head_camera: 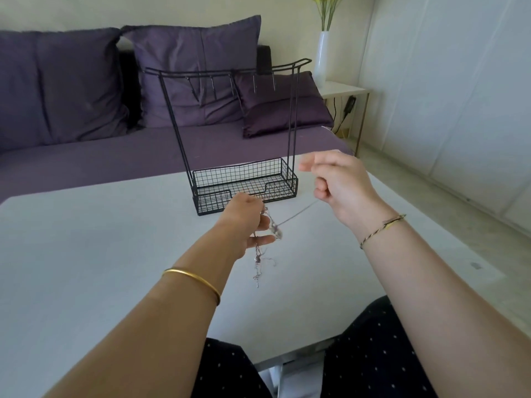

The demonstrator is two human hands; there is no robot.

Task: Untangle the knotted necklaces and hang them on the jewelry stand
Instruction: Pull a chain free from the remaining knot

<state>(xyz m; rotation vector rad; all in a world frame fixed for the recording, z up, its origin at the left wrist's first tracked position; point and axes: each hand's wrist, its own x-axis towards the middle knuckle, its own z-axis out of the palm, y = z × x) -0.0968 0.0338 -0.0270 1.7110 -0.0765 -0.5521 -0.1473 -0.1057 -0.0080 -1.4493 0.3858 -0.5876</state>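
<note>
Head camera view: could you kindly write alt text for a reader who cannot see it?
A person's left hand grips a tangled clump of thin metal necklaces above a white table, while the right hand holds one thin chain strand taut from it. Behind stands a black wire jewelry stand with a mesh basket base, before a purple sofa.

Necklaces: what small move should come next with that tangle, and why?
Probably draw the strand gently further right with the right hand. It runs taut from the tangle, which hangs knotted from the left hand, so nothing can go on the stand yet.
</note>
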